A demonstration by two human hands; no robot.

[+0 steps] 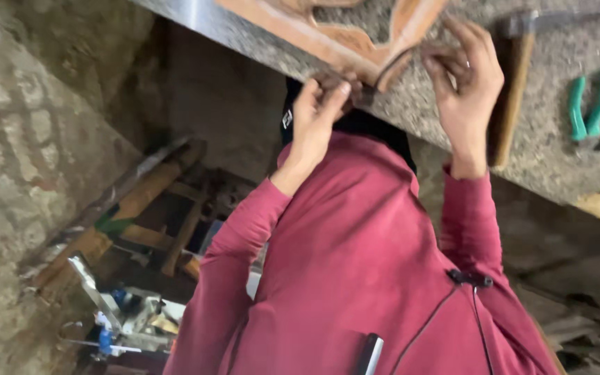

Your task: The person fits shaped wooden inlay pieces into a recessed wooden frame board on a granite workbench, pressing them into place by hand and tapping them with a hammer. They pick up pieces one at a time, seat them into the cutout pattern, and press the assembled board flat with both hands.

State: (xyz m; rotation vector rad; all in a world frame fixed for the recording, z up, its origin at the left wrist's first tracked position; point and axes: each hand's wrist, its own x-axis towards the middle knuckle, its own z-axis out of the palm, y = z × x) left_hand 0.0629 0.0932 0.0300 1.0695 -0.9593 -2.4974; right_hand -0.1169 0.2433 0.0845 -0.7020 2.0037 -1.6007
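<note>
I count two hands at the top of the frame: the left hand [317,114] and the right hand [468,83]. One carved wooden piece [342,38] sits between them. At upper right I see one hammer [515,83] and one pair of green-handled pliers [589,103] (both on the speckled bench).

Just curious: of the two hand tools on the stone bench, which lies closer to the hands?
The wooden-handled hammer, right beside the right hand; the green-handled pliers lie farther off.
</note>
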